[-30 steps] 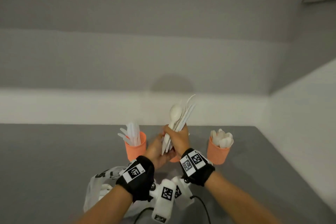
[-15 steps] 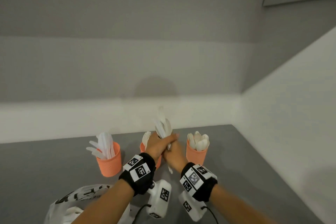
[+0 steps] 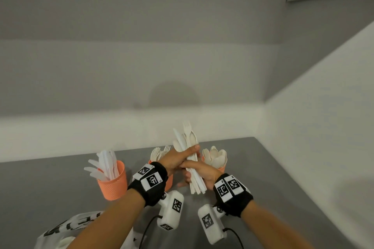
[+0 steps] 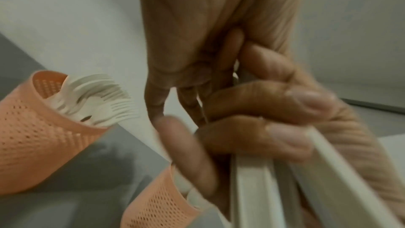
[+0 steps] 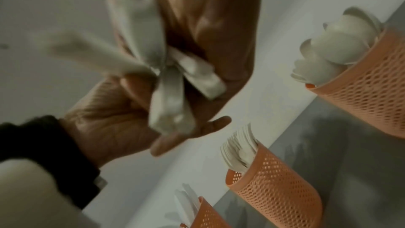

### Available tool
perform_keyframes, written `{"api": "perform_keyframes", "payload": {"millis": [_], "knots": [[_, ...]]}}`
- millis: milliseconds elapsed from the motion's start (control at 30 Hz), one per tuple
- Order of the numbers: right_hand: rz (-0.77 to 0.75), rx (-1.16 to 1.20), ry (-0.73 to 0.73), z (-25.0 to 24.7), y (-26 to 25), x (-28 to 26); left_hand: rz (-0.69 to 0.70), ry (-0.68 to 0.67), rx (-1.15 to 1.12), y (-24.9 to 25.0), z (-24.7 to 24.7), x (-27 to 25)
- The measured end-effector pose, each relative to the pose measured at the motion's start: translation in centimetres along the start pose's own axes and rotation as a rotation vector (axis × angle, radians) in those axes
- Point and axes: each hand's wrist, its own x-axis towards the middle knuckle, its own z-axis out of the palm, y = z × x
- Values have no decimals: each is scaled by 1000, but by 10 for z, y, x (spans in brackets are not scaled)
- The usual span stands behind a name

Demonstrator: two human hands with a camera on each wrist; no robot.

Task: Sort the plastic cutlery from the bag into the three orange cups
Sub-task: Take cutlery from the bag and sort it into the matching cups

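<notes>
Both hands hold one bundle of white plastic cutlery [image 3: 187, 143], heads up, above the grey table. My left hand [image 3: 181, 156] grips its middle. My right hand [image 3: 200, 171] grips the handles [image 3: 197, 183] below. The right wrist view shows the handles [image 5: 173, 107] against my right palm, blurred. Three orange mesh cups stand behind in a row: the knife cup [image 3: 113, 182] on the left, the fork cup [image 3: 169, 180] half hidden by my left wrist, and the spoon cup [image 3: 221, 168] on the right. The fork cup [image 4: 39, 136] lies just left of the hands.
A white plastic bag [image 3: 66, 228] with black print lies at the near left on the table [image 3: 50, 188]. Walls close the table off at the back and on the right. Cables hang from the wrist cameras below my forearms.
My left hand came up from under the bundle and took hold of its middle. My right hand now sits lower, on the handles. The bundle's heads tilted from up-right to up-left.
</notes>
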Motion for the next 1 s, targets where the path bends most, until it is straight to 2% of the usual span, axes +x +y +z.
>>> {"api": "perform_keyframes", "payload": {"millis": [167,233,367,467,567,667,767,833,933,1000], "knots": [[-38,112,95,-9,-2,10,102,368,33,4,-6,8],[-34,64,110,-11,-2,10,159,449,72,7,-11,11],[-31,3,76,-10,0,13,182,483,235,8,-22,13],[-32,6,86,-6,1,17,163,514,243,7,-31,14],[-28,55,83,-2,1,20,207,564,285,7,-38,14],[-35,57,117,5,1,22,249,643,376,6,-41,10],[-106,0,177,11,5,26,283,757,458,4,-47,5],[-159,-30,213,15,7,29,259,755,381,2,-52,2],[-169,-31,243,23,9,36,179,640,124,3,-57,-9],[-168,-38,241,29,12,41,149,592,78,4,-62,-15]]}}
